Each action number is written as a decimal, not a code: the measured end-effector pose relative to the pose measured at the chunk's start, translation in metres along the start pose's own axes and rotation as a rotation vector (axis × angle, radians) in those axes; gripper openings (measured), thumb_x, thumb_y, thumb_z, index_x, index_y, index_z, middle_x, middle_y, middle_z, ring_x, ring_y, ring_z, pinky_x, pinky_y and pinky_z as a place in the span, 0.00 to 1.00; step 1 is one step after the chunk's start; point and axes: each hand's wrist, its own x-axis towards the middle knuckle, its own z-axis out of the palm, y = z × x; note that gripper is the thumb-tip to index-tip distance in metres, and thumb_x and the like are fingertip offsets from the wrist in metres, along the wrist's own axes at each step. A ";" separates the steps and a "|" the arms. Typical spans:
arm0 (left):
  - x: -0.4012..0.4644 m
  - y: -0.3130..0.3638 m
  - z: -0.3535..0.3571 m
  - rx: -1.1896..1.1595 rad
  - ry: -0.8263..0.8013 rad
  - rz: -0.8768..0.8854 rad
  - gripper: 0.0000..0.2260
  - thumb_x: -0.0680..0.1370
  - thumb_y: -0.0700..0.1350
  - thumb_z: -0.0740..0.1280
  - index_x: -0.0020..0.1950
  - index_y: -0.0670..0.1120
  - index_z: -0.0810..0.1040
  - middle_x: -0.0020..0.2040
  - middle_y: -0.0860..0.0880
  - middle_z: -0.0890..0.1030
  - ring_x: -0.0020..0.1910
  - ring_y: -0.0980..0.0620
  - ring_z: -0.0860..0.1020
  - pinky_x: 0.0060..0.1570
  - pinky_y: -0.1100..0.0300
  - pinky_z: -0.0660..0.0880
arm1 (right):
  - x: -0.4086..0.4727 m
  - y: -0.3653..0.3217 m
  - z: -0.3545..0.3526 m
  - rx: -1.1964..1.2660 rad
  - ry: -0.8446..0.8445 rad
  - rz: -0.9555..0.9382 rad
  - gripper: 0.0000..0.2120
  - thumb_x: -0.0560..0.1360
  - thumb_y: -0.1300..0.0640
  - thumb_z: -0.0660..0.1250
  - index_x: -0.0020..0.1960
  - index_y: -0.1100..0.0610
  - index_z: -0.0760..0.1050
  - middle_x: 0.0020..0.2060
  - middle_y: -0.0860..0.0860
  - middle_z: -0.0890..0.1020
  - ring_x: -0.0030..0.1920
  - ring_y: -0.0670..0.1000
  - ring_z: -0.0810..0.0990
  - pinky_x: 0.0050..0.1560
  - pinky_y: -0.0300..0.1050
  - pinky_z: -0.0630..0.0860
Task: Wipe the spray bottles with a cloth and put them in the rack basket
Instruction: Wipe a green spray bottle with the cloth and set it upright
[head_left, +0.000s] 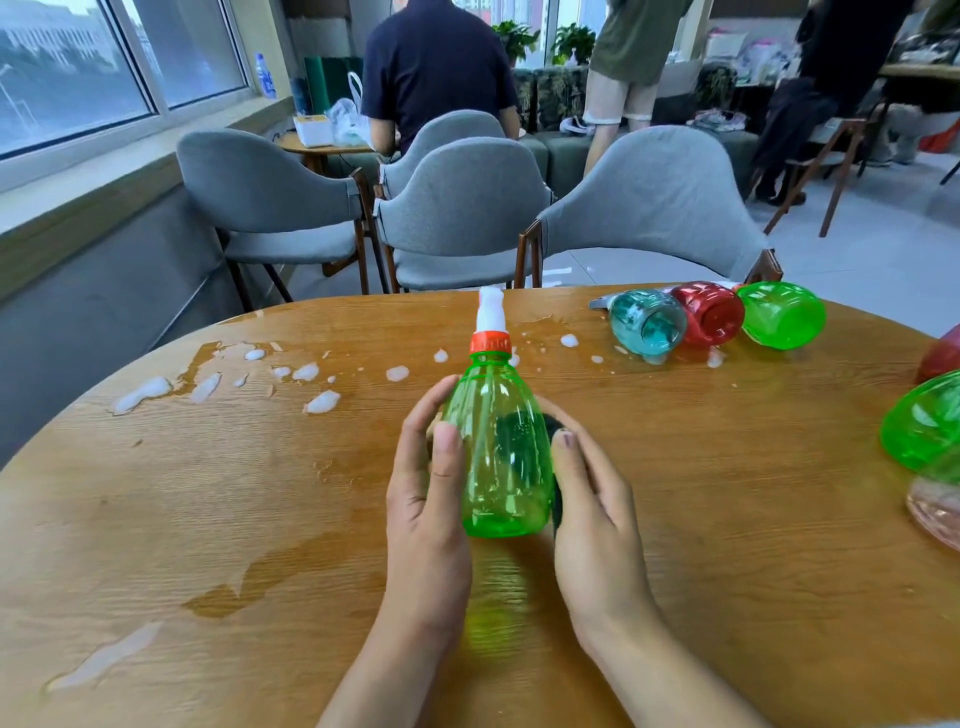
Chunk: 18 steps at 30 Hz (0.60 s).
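A green spray bottle (498, 457) with an orange collar and white pump top is held above the round wooden table (208, 493), its top pointing away from me. My left hand (428, 499) grips its left side, thumb on the front. My right hand (592, 509) presses a dark cloth (550, 431) against the bottle's right side; most of the cloth is hidden behind the bottle and the hand. No rack basket is in view.
Three bottles lie on their sides at the table's far right: teal (647, 322), red (709, 312), green (782, 314). More bottles, green (922, 421), red (943, 358) and pink (935, 509), sit at the right edge. Water puddles (223, 379) cover the left half. Grey chairs (649, 208) stand behind.
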 end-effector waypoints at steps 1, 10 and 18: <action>0.002 -0.001 0.000 0.045 -0.006 0.008 0.18 0.85 0.57 0.59 0.71 0.54 0.77 0.63 0.70 0.81 0.65 0.69 0.78 0.60 0.69 0.76 | -0.001 -0.001 -0.001 0.007 0.032 -0.017 0.14 0.85 0.47 0.60 0.67 0.42 0.81 0.67 0.45 0.82 0.71 0.50 0.78 0.73 0.64 0.72; -0.005 -0.007 0.010 -0.086 -0.087 -0.206 0.28 0.76 0.66 0.71 0.77 0.67 0.72 0.76 0.54 0.77 0.75 0.48 0.77 0.74 0.35 0.71 | -0.003 -0.007 -0.005 -0.195 0.074 -0.311 0.18 0.83 0.50 0.62 0.72 0.45 0.76 0.70 0.39 0.79 0.74 0.43 0.74 0.71 0.37 0.71; 0.003 0.002 -0.002 -0.136 0.063 -0.155 0.19 0.82 0.49 0.66 0.74 0.57 0.77 0.63 0.51 0.87 0.62 0.49 0.85 0.56 0.59 0.81 | -0.015 0.003 -0.006 -0.782 -0.272 -0.866 0.15 0.86 0.52 0.61 0.72 0.52 0.76 0.78 0.49 0.72 0.80 0.57 0.66 0.77 0.54 0.69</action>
